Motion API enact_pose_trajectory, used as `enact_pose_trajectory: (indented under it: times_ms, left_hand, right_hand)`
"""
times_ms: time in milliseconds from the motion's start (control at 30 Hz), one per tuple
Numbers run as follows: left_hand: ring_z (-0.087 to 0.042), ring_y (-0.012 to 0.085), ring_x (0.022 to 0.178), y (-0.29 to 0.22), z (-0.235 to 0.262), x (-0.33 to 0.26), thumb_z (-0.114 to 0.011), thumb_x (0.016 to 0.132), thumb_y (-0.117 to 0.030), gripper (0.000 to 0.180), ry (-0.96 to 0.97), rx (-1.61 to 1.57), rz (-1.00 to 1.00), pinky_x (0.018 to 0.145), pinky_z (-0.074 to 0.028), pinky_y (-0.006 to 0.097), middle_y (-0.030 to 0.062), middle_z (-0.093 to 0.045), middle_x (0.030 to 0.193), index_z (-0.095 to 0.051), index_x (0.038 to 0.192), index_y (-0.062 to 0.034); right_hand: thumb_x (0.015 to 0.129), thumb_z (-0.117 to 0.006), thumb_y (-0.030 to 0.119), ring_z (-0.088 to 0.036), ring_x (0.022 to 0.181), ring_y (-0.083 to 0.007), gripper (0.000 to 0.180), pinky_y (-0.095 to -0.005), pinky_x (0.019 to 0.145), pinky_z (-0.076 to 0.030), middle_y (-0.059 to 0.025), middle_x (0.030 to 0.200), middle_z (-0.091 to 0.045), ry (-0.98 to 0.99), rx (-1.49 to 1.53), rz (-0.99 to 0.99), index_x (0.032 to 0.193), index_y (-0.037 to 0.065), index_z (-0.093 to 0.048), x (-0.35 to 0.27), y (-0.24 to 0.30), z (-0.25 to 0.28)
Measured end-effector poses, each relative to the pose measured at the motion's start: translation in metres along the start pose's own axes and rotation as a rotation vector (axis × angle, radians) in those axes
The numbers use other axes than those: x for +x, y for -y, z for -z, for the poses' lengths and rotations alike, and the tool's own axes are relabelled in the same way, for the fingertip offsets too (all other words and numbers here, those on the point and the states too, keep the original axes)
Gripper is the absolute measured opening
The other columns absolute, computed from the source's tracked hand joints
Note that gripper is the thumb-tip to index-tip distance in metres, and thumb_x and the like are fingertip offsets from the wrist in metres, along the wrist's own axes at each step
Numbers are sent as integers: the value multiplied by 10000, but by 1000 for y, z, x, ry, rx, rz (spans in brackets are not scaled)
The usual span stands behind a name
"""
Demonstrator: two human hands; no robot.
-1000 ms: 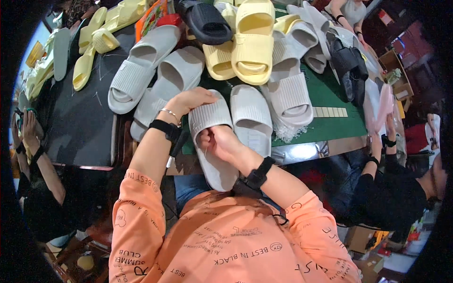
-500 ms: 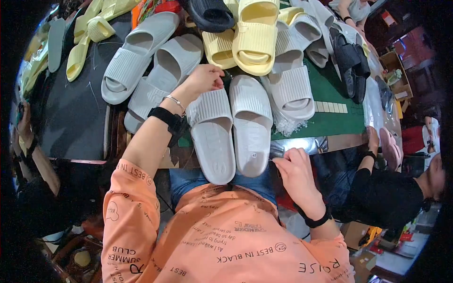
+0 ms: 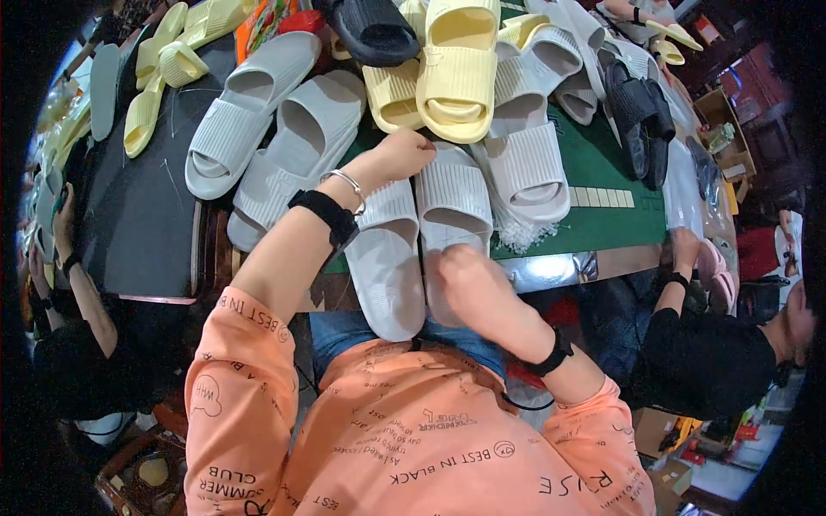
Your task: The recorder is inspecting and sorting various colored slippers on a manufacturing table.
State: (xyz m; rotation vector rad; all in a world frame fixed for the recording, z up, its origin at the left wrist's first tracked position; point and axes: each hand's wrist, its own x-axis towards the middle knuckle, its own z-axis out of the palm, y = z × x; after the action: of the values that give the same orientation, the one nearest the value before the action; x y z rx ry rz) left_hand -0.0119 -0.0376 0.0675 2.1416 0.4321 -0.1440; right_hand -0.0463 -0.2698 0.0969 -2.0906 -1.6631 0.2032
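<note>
Two grey ribbed slide slippers lie side by side before me, the left slipper (image 3: 385, 275) and the right slipper (image 3: 453, 196), heels overhanging the table's near edge. My left hand (image 3: 403, 157) reaches across the left slipper's toe, its fingers curled at the toe end of the pair; what they grip is hidden. Over the footbed of the right slipper is my right hand (image 3: 473, 279), closed and partly blurred, covering its heel. Whatever it pinches cannot be made out. A heap of thin clear plastic strands (image 3: 523, 235) sits just right of the pair.
Behind the pair lie yellow slippers (image 3: 456, 86), black slippers (image 3: 370, 30) and more grey slippers (image 3: 254, 107). A green mat (image 3: 602, 168) covers the table's middle; a dark board (image 3: 138, 232) is at left. Co-workers' arms (image 3: 686, 249) show at both sides.
My right hand has moved left and up from beside the right slipper's heel to over its footbed. My left hand has shifted slightly right along the toes.
</note>
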Motion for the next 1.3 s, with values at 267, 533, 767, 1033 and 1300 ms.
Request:
enact_pose_trajectory:
  times_ms: [267, 533, 767, 1033, 1300]
  left_hand:
    - [-569, 203, 663, -7, 6, -2, -540, 824, -275, 350, 79, 160, -63, 641, -448, 342, 142, -627, 751, -603, 904, 59]
    - [-600, 304, 728, -19, -2, 19, -523, 804, -350, 439, 86, 449, -19, 682, -454, 367, 214, -631, 802, -609, 891, 72]
    - [-581, 180, 732, -22, -14, 13, -610, 767, -269, 372, -40, -48, -130, 651, -455, 295, 126, -648, 877, -621, 936, 62]
    - [-335, 34, 579, -17, 13, -45, -517, 880, -170, 234, -46, -812, 32, 507, -272, 184, -48, -528, 705, -628, 999, -2]
    - [-378, 63, 612, 11, -9, -54, -456, 915, -285, 251, -62, -1250, -118, 614, -341, 213, -50, -484, 728, -560, 976, -65]
  right_hand:
    - [780, -536, 90, -555, 711, -361, 109, -431, 608, -462, -206, 708, -560, 108, 197, -217, 814, -4, -580, -19, 27, -6]
    - [815, -505, 129, -512, 938, -371, 303, -408, 816, -428, -233, 997, -539, -123, 5, -144, 1036, -78, -497, 4, -30, -13]
    - [877, -437, 223, -552, 678, -410, 298, -465, 633, -453, -235, 725, -570, 4, -4, -185, 1019, -34, -489, 29, -57, -30]
    - [810, -537, 131, -579, 756, -379, 163, -439, 689, -459, -221, 770, -592, -401, 79, -120, 867, -22, -541, 81, -43, 19]
    - [838, -496, 94, -593, 735, -340, 140, -377, 637, -445, -204, 766, -598, -365, 570, -307, 885, -18, -566, 121, -43, -16]
